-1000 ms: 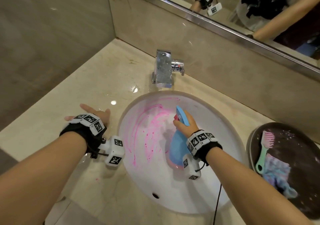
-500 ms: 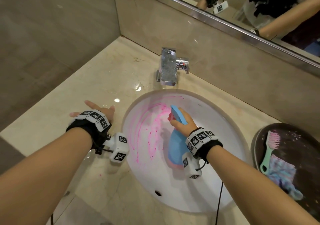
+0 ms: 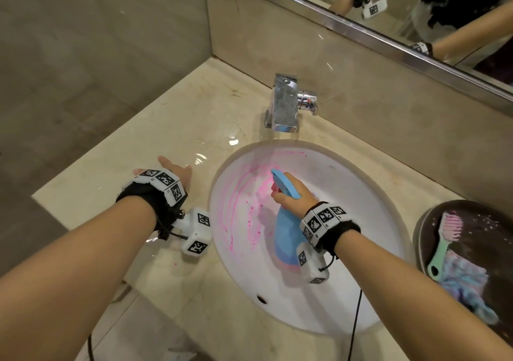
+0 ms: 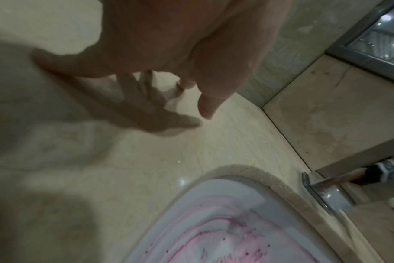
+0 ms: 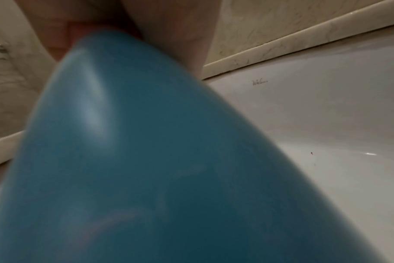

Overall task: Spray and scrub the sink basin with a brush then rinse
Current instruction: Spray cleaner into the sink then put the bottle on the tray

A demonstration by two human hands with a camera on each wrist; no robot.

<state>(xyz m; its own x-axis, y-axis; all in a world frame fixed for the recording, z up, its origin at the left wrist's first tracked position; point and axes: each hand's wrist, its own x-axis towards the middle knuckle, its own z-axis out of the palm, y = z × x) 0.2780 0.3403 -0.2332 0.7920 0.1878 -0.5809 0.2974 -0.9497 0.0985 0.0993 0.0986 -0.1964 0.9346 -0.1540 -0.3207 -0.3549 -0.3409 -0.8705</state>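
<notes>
Still spraying: the right hand [image 3: 294, 195] grips the blue spray bottle [image 3: 286, 235] by its neck, fingers curled round the pink trigger, nozzle aimed at the far-left wall of the sink basin [image 3: 369, 194].
Change over the last second: the bottle and right hand have barely shifted inside the basin, while the pink spatter [image 3: 244, 194] on the left wall looks a little denser near the nozzle; much of the apparent motion is the head camera tipping.
Meaning for the task: spraying seems to be under way, with only the left side coated; the right wall, seen from the right wrist, is nearly bare white apart from a speck or two.
Left hand: the left hand [image 3: 172, 172] lies spread on the wet marble counter [image 3: 155, 127], left of the basin, fingers straight, grasping nothing; it has stayed there as a brace.
Brush: the pink-bristled brush [image 3: 444, 238] with a green handle lies untouched in the dark tray [image 3: 494, 222] at the right, partly on a blue fluffy cloth [image 3: 463, 280].
Faucet: the chrome faucet [image 3: 286, 108] stands at the far rim, with no water visibly running.
Judgement: scrubbing and rinsing are not yet begun; more coverage on the right and near sides seems sensible before swapping the bottle for the brush.
</notes>
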